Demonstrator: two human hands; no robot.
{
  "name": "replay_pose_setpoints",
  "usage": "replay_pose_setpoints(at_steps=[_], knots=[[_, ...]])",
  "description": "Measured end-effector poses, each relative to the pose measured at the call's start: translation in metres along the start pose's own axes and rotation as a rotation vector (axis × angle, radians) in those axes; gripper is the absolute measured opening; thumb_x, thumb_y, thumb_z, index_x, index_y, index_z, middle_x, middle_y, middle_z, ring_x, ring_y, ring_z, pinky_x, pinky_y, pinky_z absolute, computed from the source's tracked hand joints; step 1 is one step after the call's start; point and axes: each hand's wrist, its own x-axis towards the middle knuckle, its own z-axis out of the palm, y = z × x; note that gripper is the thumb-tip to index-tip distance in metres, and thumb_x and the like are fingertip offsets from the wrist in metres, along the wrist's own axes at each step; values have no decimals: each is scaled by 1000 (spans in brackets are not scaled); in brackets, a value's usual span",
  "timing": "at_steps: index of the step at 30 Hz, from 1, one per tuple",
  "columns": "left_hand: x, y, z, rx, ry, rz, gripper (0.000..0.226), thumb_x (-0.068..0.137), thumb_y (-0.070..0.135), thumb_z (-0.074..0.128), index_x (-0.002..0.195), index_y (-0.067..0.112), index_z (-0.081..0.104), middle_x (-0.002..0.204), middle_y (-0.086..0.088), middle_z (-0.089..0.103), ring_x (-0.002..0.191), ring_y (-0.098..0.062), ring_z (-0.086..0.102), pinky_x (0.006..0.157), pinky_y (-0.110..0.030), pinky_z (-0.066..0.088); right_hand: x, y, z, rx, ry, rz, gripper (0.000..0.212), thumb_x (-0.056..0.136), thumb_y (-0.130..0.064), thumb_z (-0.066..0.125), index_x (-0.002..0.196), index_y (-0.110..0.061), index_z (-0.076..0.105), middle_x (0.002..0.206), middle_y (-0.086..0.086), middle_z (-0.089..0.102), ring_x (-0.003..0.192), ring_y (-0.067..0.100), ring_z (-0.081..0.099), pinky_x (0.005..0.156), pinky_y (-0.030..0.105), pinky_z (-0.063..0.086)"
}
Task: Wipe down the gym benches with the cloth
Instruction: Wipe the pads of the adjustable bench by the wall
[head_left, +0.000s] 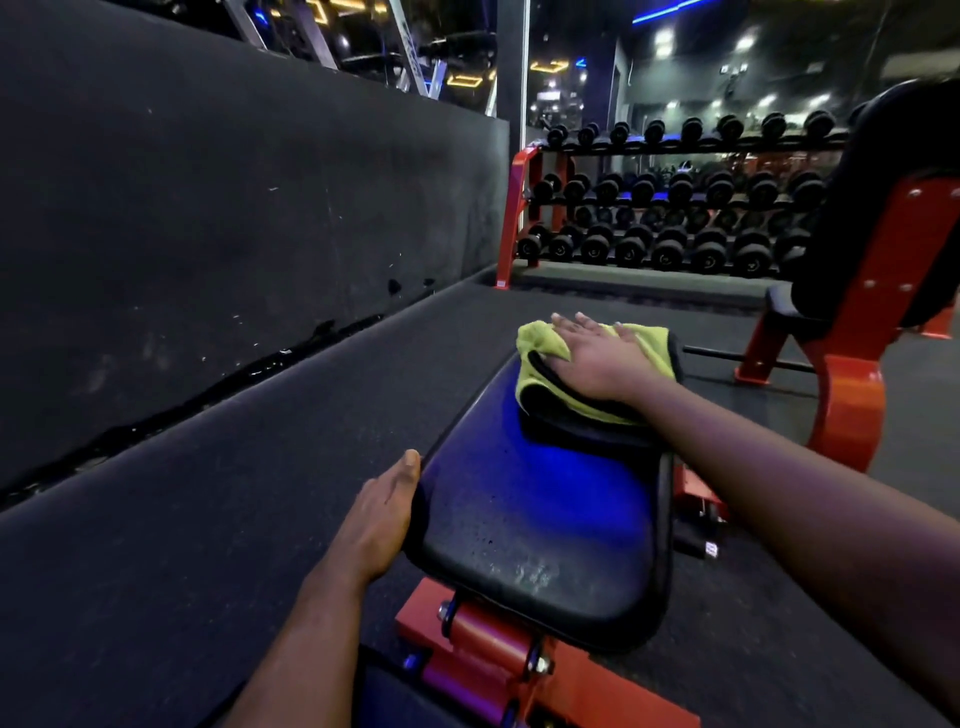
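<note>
A black padded bench (540, 519) on a red frame stretches away from me, its surface damp and reflecting blue light. A yellow-green cloth (540, 340) lies bunched at the bench's far end. My right hand (597, 358) presses flat on the cloth with straight fingers. My left hand (384, 514) holds the bench's left edge, thumb on top; its fingers are hidden under the pad.
A second bench (883, 249) with a red frame stands tilted up at the right. A red rack (514, 213) filled with several black dumbbells lines the back. A dark padded wall (234, 208) runs along the left above grey rubber flooring (208, 493).
</note>
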Motion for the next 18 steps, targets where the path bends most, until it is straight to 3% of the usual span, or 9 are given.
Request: replay_pose_setpoints(at_steps=[4,7,10,14,18], knots=[[2,-5,1,5,18,-27,94,72,94,10,131,37,56,131,0,60,125,-23,52,104,-56,42,26,-49,6,-44,-86,-63,67,98,-64,24,156,-30,22,164,-14,13,153,16,6,118,62,3],[6,-10,2,35,89,-64,94,70,96,6,124,40,59,126,-5,61,123,-25,52,103,-56,42,-9,-70,12,-31,-87,-271,66,100,-62,27,157,-30,20,163,-17,16,152,9,5,120,54,-2],[4,-6,-1,30,183,-53,99,64,98,3,107,35,67,108,-6,65,107,-25,60,98,-51,46,-53,-58,18,12,-45,-410,65,99,-63,30,156,-34,19,161,-24,13,151,3,3,122,48,-2],[4,-7,-4,42,185,-67,96,65,98,0,105,40,66,102,-9,64,101,-28,61,95,-54,48,-49,-21,7,32,-40,-251,66,99,-62,24,158,-33,12,163,-22,7,150,1,0,123,43,-2],[5,-6,-3,74,241,-48,100,65,97,-4,101,37,67,94,-9,64,93,-28,63,91,-53,50,-14,-48,11,-46,-65,-136,66,99,-63,23,157,-30,20,165,-18,2,153,12,-2,120,58,-1]])
